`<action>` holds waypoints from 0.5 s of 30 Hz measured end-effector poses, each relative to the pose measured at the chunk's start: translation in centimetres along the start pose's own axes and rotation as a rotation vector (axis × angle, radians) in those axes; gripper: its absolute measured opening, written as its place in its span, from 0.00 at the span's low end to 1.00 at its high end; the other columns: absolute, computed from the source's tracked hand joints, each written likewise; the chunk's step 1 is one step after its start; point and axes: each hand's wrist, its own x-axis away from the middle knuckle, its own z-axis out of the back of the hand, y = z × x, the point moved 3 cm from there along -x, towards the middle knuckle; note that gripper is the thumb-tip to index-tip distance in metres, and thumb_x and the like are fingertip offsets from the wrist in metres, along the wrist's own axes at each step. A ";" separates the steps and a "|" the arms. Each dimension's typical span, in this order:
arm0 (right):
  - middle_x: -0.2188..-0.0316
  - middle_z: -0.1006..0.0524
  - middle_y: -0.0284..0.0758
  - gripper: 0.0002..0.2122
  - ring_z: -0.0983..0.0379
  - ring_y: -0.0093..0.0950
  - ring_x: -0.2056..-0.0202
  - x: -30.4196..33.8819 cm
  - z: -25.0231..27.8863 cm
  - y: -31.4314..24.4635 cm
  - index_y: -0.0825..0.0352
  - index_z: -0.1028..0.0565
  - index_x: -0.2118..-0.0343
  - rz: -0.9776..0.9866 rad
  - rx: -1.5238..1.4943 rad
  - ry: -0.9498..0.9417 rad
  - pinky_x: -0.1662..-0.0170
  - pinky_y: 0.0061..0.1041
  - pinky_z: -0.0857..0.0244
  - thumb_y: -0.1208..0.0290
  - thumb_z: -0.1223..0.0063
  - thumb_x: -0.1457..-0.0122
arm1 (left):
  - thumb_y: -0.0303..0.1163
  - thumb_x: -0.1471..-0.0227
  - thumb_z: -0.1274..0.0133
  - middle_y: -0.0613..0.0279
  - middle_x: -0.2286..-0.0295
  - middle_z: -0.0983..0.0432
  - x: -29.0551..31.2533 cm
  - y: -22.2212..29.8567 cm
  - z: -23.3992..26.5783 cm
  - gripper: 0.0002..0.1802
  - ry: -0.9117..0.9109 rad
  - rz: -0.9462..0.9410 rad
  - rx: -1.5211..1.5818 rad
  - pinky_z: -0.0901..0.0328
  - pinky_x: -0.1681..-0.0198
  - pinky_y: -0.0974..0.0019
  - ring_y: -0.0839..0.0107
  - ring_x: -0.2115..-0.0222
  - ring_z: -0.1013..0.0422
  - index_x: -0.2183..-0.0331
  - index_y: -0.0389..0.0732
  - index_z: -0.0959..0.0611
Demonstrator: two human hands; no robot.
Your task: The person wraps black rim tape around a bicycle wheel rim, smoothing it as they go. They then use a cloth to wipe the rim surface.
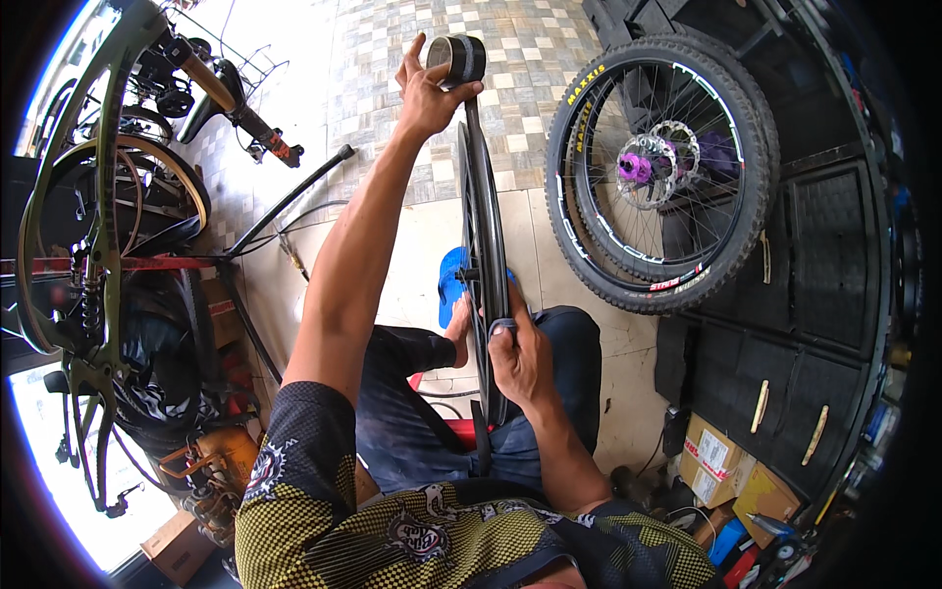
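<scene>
A bicycle wheel rim (497, 265) stands upright and edge-on between my legs, its spokes and hub at its left side. At its far end my left hand (432, 96) grips a roll of dark tape (469, 59), thumb and some fingers around it and other fingers raised. A dark strip runs from the roll down to the rim. Nearer to me, my right hand (522, 358) is closed around the rim, thumb on top. A small grey cloth-like piece (501, 324) shows at that thumb; how it is held is partly hidden.
Two wheels with knobby tires (567, 226) lean at the right by black cabinets (819, 260). A green bike frame (103, 196) hangs at the left, near a black stand leg (294, 196). Cardboard boxes (711, 456) sit at the lower right. A blue slipper (450, 280) is under my foot.
</scene>
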 end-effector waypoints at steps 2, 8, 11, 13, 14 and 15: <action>0.72 0.16 0.38 0.32 0.15 0.39 0.65 0.0 0.0 0.0 0.69 0.42 0.28 -0.017 0.024 -0.008 0.50 0.36 0.25 0.53 0.59 0.28 | 0.54 0.55 0.26 0.46 0.28 0.60 0.1 -0.3 -0.2 0.25 0.008 -0.018 -0.003 0.52 0.30 0.35 0.38 0.31 0.62 0.58 0.50 0.07; 0.72 0.16 0.38 0.31 0.15 0.35 0.67 -0.1 0.0 -0.2 0.68 0.42 0.28 0.016 0.017 0.002 0.60 0.33 0.22 0.53 0.60 0.27 | 0.56 0.55 0.27 0.45 0.28 0.57 0.7 -1.2 -1.1 0.28 0.007 -0.004 -0.004 0.53 0.30 0.37 0.39 0.31 0.61 0.58 0.46 0.07; 0.72 0.17 0.38 0.31 0.15 0.35 0.67 -0.1 0.1 -0.4 0.68 0.42 0.27 0.015 0.027 0.005 0.61 0.33 0.22 0.52 0.61 0.26 | 0.56 0.55 0.27 0.46 0.28 0.57 1.1 -1.6 -1.4 0.27 -0.018 0.023 -0.019 0.53 0.30 0.37 0.40 0.31 0.61 0.58 0.48 0.07; 0.72 0.17 0.38 0.31 0.15 0.35 0.68 -0.1 0.1 -0.4 0.67 0.42 0.27 0.013 0.028 0.004 0.61 0.33 0.22 0.52 0.61 0.26 | 0.56 0.55 0.26 0.47 0.28 0.57 1.3 -1.9 -1.6 0.27 -0.045 0.065 -0.016 0.53 0.30 0.37 0.41 0.30 0.62 0.57 0.48 0.07; 0.72 0.17 0.38 0.31 0.15 0.35 0.68 -0.1 0.1 -0.5 0.67 0.42 0.27 0.014 0.023 0.002 0.61 0.33 0.22 0.52 0.61 0.26 | 0.55 0.55 0.26 0.48 0.28 0.58 1.5 -1.9 -1.6 0.27 -0.031 0.047 -0.003 0.53 0.30 0.37 0.41 0.30 0.62 0.57 0.48 0.07; 0.72 0.17 0.38 0.31 0.15 0.34 0.68 -0.1 0.1 -0.5 0.67 0.42 0.27 0.017 0.018 0.000 0.61 0.33 0.22 0.52 0.61 0.26 | 0.55 0.55 0.26 0.48 0.28 0.58 1.6 -1.9 -1.7 0.27 -0.033 0.049 0.001 0.53 0.30 0.37 0.41 0.30 0.62 0.57 0.48 0.07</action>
